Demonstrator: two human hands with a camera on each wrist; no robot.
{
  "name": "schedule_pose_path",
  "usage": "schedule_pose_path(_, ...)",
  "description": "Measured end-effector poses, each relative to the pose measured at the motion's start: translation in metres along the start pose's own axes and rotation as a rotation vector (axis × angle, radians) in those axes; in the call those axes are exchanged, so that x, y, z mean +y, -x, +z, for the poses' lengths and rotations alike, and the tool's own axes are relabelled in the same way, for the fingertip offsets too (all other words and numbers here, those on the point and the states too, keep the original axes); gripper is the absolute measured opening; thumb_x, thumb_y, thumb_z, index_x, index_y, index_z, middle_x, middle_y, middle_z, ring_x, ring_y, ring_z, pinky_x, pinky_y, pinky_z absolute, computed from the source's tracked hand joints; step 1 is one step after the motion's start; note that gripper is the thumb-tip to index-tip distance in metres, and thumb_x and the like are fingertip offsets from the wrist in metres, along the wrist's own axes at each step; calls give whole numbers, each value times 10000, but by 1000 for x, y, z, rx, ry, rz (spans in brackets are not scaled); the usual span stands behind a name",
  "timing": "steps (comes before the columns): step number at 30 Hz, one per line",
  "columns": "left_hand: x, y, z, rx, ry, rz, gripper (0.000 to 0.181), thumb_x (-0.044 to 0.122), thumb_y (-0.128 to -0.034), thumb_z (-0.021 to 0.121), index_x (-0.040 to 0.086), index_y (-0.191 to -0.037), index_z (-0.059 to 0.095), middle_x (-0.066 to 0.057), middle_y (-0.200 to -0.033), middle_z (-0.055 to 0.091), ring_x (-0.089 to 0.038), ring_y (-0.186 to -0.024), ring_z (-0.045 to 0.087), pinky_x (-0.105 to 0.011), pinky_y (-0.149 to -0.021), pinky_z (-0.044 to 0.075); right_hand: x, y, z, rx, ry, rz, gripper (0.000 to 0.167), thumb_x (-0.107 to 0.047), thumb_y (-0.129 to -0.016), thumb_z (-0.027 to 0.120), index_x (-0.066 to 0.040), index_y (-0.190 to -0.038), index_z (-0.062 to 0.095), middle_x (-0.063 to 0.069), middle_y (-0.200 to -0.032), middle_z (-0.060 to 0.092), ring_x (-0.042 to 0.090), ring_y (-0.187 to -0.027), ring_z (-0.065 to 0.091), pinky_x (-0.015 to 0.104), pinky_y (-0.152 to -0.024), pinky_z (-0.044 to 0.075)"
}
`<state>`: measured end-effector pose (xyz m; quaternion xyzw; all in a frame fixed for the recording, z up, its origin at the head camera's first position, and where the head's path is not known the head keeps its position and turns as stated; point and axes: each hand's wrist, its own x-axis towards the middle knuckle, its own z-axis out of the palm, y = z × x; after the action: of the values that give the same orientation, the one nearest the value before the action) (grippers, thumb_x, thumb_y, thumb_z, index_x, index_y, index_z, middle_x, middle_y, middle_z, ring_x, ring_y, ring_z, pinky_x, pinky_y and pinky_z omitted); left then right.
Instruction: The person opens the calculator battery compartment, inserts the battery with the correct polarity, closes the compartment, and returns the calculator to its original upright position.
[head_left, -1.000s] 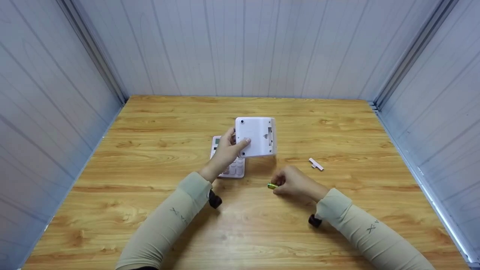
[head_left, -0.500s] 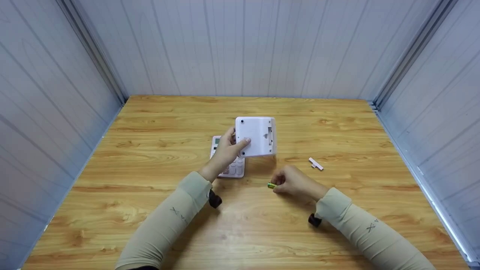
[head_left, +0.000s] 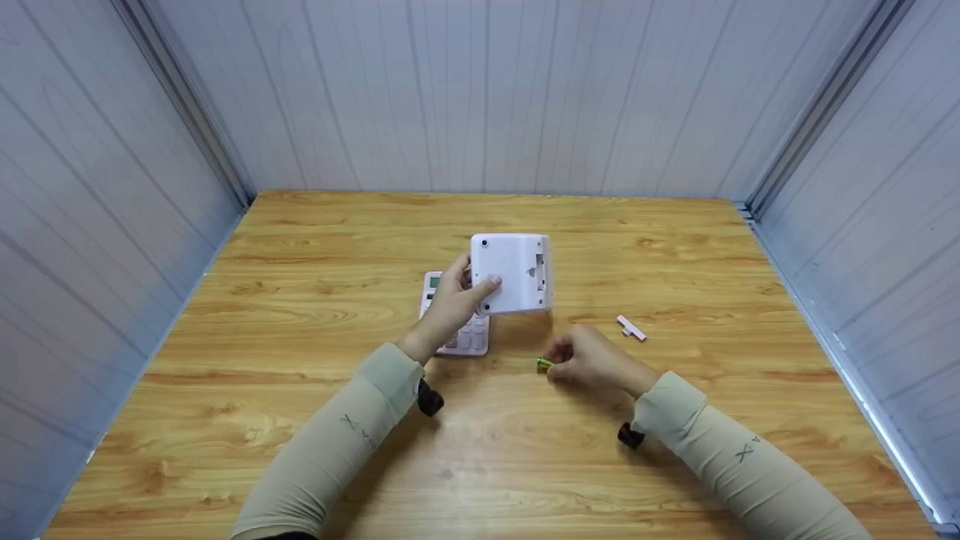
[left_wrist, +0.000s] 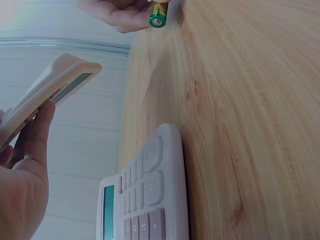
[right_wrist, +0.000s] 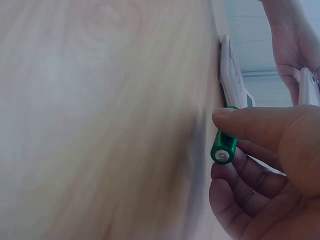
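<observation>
My left hand (head_left: pixel 452 304) grips a white calculator (head_left: pixel 514 271) by its left side, its back turned up with the thumb across it. An uncovered battery slot shows near its right edge. In the left wrist view the held calculator (left_wrist: pixel 47 95) is tilted, above another calculator (left_wrist: pixel 170 185) lying keys up on the table. My right hand (head_left: pixel 592 361) pinches a green and yellow battery (head_left: pixel 544 366) between thumb and fingers, just above the table. The right wrist view shows one end of that battery (right_wrist: pixel 223 150) below the thumb.
A small white battery cover (head_left: pixel 631 328) lies on the table to the right of my right hand. The second calculator (head_left: pixel 472 337) rests partly beneath my left hand. Pale panel walls (head_left: pixel 480 97) stand behind and at both sides of the wooden table (head_left: pixel 480 465).
My right hand has risen slightly, and the battery in its fingers has turned a little. My left hand and the calculator in it stay where they were.
</observation>
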<state>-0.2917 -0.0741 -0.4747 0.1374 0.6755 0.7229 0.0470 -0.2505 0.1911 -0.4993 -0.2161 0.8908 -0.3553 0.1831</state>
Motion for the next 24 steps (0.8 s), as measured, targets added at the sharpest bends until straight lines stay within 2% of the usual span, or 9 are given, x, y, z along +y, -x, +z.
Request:
schedule_pose_path(5,0,0,0,3,5,9,586,48,-1074,640,24,-1617,421,-274,-1413,686,-387,-1263,725,-442,-995,660,-2,0,-5,17,1,3,64,-20,-915,840,-19,-974,814,55,-859,765,105,-756,627,215,-679,529)
schedule_pose_path(13,1,1,0,5,-16,-3,584,62,-1074,642,13,-1612,421,-266,-1391,695,-379,-1251,733,-437,-994,660,-5,2,-14,51,-23,-80,86,-22,-931,827,37,-990,805,65,-844,761,68,-743,595,184,-659,494)
schedule_pose_path(24,0,1,0,15,-12,-14,607,58,-1070,646,42,-1630,412,-251,-1401,695,-374,-1257,730,-429,-994,660,-11,4,-25,103,-23,-63,76,-44,-935,821,5,-988,795,44,-865,738,92,-784,607,193,-701,515)
